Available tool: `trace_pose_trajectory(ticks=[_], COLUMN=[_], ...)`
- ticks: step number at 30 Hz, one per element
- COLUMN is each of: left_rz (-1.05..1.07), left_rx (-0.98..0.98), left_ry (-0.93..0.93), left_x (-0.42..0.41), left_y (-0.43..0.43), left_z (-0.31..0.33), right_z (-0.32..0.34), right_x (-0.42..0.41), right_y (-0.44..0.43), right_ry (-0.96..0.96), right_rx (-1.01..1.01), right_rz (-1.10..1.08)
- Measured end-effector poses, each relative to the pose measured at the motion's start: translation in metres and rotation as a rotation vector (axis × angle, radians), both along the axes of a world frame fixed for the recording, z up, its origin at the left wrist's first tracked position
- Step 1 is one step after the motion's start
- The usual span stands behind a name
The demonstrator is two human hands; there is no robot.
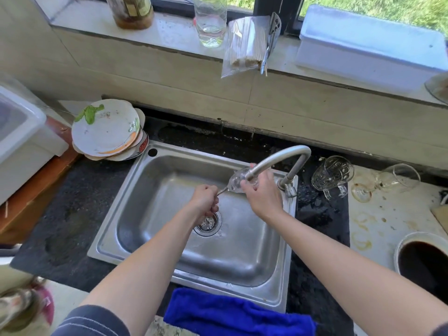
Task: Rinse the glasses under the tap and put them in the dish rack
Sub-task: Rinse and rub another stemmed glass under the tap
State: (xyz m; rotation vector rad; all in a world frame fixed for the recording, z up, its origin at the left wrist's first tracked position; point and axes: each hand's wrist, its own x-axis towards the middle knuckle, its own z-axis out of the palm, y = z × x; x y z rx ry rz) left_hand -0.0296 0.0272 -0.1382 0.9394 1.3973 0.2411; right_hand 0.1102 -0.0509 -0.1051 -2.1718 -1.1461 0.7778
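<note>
White plastic, a lidded box (19, 132), fills the left edge of the frame. Just right of it a stack of dirty plates (106, 129) sits on the dark worktop (72, 214), with a green leaf on the top plate. The stack touches the upper left corner of the steel sink (155, 214).

Over the middle of the sink, above the drain strainer (208, 224), the left grip (204, 202) is closed in a fist round the thin stem of a wine glass (236, 181). The glass lies almost level, its bowl pointing right and up, right at the mouth of the tap (278, 158). Whether water is running cannot be told. The right grip (263, 192) wraps the bowl from the right, fingers curved over its far side, thumb on the near side.

A blue cloth (230, 311) hangs over the sink's near rim at the bottom centre.

Right of the tap's base a patterned glass mug (332, 175) lies tipped on the dark worktop. Further right, on a pale stained surface, a stemmed glass (392, 178) lies on its side, its foot towards the mug. At the lower right edge stands a bowl of dark liquid (421, 260).
</note>
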Motion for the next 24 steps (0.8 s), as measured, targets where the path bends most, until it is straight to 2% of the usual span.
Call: trace_pose_trajectory(ticks=[3, 6, 7, 10, 11, 12, 14, 15, 16, 19, 20, 21, 24], left_rz=[-0.078, -0.259, -0.308, -0.302, -0.313, -0.336, -0.372, -0.371, -0.359, -0.315, -0.309, -0.292, -0.123], left_rx=[0.14, 0.407, 0.475, 0.62, 0.666, 0.73, 0.837, 0.869, 0.891, 0.861, 0.849, 0.826, 0.674], left_ry=[0.062, 0.204, 0.255, 0.291, 0.304, 0.323, 0.337, 0.336, 0.321, 0.245, 0.233, 0.217, 0.164], left_x=[-0.005, -0.012, -0.015, -0.025, -0.027, -0.029, -0.031, -0.032, -0.035, -0.045, -0.046, -0.046, -0.04], left_y=[-0.005, -0.006, -0.007, -0.014, -0.015, -0.017, -0.019, -0.019, -0.018, -0.015, -0.014, -0.014, -0.011], left_z=[0.007, 0.012, 0.013, 0.017, 0.018, 0.018, 0.024, 0.026, 0.027, 0.025, 0.024, 0.024, 0.019], right_z=[-0.008, -0.012, -0.01, -0.007, -0.006, -0.007, -0.003, -0.002, 0.001, 0.007, 0.01, 0.011, 0.018], right_x=[-0.007, -0.006, -0.007, -0.019, -0.019, -0.016, -0.006, -0.003, -0.003, -0.011, -0.011, -0.009, 0.0], right_y=[0.0, 0.003, 0.005, 0.009, 0.01, 0.014, 0.025, 0.03, 0.033, 0.033, 0.033, 0.034, 0.036], right_ry=[-0.107, -0.042, -0.079, -0.3, -0.296, -0.207, 0.107, 0.186, 0.171, -0.046, 0.003, 0.177, 0.907], right_rx=[-0.098, -0.101, -0.11, -0.069, -0.065, -0.118, -0.254, -0.288, -0.317, -0.339, -0.32, -0.3, -0.279], right_rz=[0.181, 0.037, 0.038, 0.226, 0.245, 0.214, 0.12, 0.116, 0.182, 0.433, 0.427, 0.354, -0.026])
